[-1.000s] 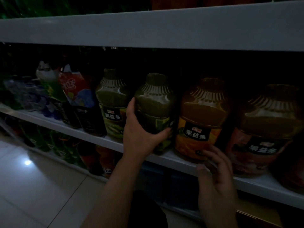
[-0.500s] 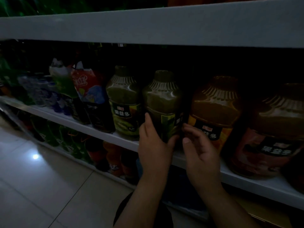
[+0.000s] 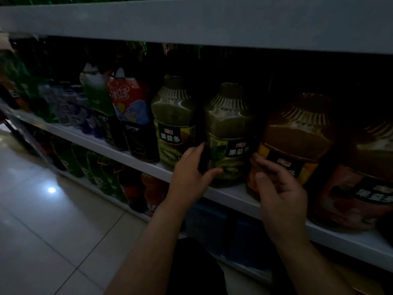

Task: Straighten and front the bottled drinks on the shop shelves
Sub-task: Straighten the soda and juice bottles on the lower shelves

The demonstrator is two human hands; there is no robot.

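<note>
L hand [image 3: 191, 173] grips lower left side of green juice btl [image 3: 230, 135], thumb across its front. R hand [image 3: 280, 192] half-curled just right of it, in front of orange btl [image 3: 295, 143]; contact unclear.

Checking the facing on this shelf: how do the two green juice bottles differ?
The left green bottle shows its label square to the aisle; the right green bottle has its label turned rightward. The left stands untouched; the left hand rests on the right one. Both share shape and upright pose.

Dim shop: shelves [image 3: 212, 20] stocked with bottled drinks [image 3: 174, 120].
</note>
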